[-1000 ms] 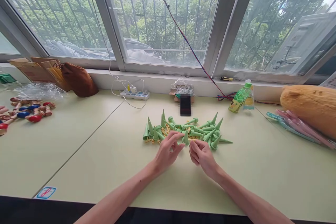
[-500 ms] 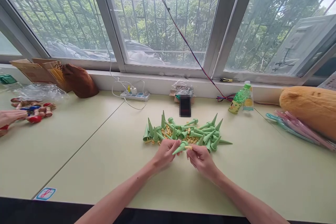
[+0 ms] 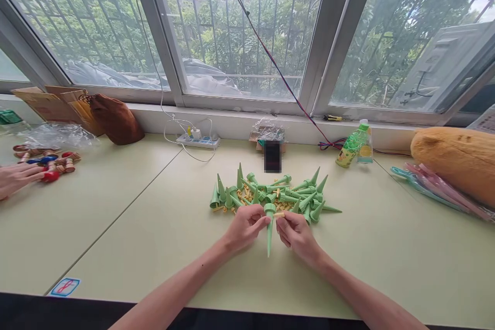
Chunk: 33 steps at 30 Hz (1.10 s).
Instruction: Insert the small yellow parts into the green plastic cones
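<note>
Far to the left of the pile of green plastic spikes [image 3: 309, 198], well apart from it, a co-worker's hand [image 3: 19, 179] now reaches in at the kendamas [image 3: 70, 165], out of view a second ago; its fingers lie nearly straight and close together, and whether they grip anything I cannot tell. A broad run of pale tabletop [image 3: 154, 237] separates that hand from the pile, so the two work areas do not crowd each other.

Just on the near side of the pile, the left hand [image 3: 247, 226] pinches one green spike [image 3: 269, 234] below its ribbed cap, between thumb and fingers. Half a second ago this spike slants toward the left; now its tip points straight at the near table edge, cap toward the pile. That turn, I judge, puts the cap end within easy reach of the short yellow peg [image 3: 279, 214] beside it; whether they touch is unclear.

The right hand [image 3: 296, 229] pinches the peg between thumb and forefinger, other fingers curled. Toward the near edge, both forearms have tabletop room; the pile itself limits movement away from the person. Right of the pile, the green-labelled bottle [image 3: 351, 145] and tan plush [image 3: 452, 154] stay well apart.
</note>
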Each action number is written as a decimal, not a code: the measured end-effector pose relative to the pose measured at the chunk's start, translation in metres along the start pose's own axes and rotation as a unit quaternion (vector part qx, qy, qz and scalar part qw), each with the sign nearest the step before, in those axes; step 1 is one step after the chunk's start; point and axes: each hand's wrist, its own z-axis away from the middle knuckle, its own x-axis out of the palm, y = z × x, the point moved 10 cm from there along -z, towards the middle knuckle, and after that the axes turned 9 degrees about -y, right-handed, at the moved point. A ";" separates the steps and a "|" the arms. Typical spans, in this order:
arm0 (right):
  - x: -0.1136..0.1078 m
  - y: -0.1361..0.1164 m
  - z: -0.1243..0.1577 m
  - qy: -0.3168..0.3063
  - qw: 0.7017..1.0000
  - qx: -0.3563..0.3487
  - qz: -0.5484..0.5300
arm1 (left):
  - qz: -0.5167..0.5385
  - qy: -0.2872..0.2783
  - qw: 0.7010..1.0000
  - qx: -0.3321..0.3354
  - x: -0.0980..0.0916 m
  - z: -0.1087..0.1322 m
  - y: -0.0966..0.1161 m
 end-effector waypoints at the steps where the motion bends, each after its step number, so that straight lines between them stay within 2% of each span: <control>1: 0.000 0.001 0.000 0.000 1.000 0.005 -0.011 | -0.011 0.005 1.000 0.004 -0.001 0.000 0.001; 9: 0.006 0.006 -0.001 -0.014 0.995 0.038 -0.089 | -0.102 0.085 0.986 0.097 -0.010 0.008 0.015; 18: 0.010 0.007 -0.002 -0.018 0.987 0.067 -0.145 | -0.131 0.093 0.973 0.168 -0.005 0.015 0.022; 24: 0.003 0.000 -0.004 0.008 0.993 0.035 -0.116 | -0.093 0.084 0.987 0.102 -0.005 0.009 0.015; 28: -0.008 -0.004 -0.003 0.046 0.997 0.010 -0.061 | 0.056 0.069 0.996 0.030 -0.005 0.002 0.003; 30: -0.009 -0.006 -0.002 0.045 0.998 0.001 -0.035 | 0.158 0.027 0.987 -0.025 0.003 -0.002 -0.008; 33: -0.003 -0.012 0.000 0.014 0.999 -0.019 0.024 | 0.268 -0.084 0.954 -0.101 0.026 -0.003 -0.016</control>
